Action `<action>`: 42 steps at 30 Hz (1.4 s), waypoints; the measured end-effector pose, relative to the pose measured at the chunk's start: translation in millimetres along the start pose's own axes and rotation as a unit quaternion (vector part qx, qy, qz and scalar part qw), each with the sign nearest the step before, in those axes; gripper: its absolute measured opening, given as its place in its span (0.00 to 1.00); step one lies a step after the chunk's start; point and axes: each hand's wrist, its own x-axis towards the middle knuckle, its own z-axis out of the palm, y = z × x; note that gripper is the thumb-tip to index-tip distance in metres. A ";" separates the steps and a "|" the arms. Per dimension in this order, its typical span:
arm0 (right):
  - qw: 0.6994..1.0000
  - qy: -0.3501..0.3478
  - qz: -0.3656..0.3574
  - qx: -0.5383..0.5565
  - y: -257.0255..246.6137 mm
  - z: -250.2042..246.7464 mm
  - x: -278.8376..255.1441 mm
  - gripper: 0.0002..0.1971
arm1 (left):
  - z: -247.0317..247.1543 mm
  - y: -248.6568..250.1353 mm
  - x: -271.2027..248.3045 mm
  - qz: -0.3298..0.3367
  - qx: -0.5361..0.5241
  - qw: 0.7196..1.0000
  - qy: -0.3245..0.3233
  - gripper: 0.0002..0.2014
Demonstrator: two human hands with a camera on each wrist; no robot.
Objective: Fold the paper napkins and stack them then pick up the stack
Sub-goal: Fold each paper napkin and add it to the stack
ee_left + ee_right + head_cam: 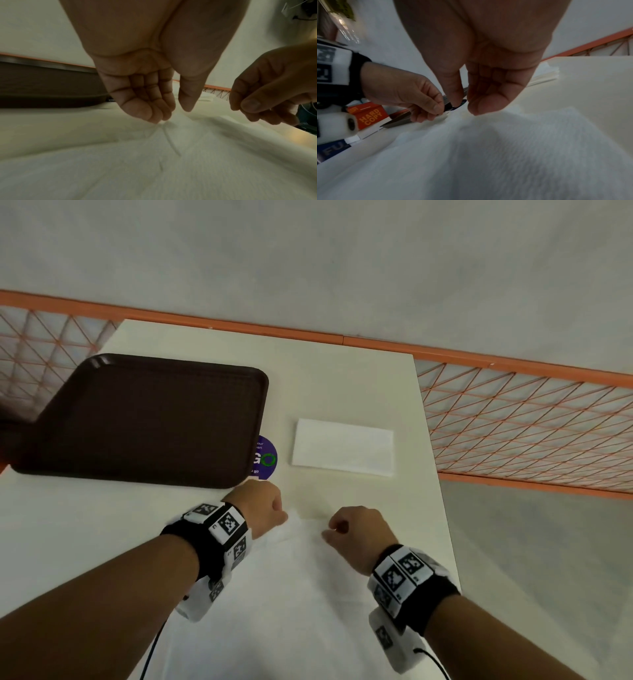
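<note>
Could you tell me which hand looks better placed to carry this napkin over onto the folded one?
Right, probably. The right hand sits on the open napkin's far edge, nearer the folded napkin; the left hand is beside the tray.

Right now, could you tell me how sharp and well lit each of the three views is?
Head view: evenly lit, folded napkin crisp, wide-angle bending. Left wrist view: dim, yellowish, open napkin smeared. Right wrist view: near napkin blurred, shadowed under the right hand.

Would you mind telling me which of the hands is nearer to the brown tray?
Left. The left hand sits just off the brown tray's near right corner; the right hand is farther right.
</note>
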 end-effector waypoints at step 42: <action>0.994 -0.053 0.025 0.090 -7.9 0.2 -45.5 0.06 | 30.0 -52.2 -52.4 0.036 -0.360 0.932 0.022 0.11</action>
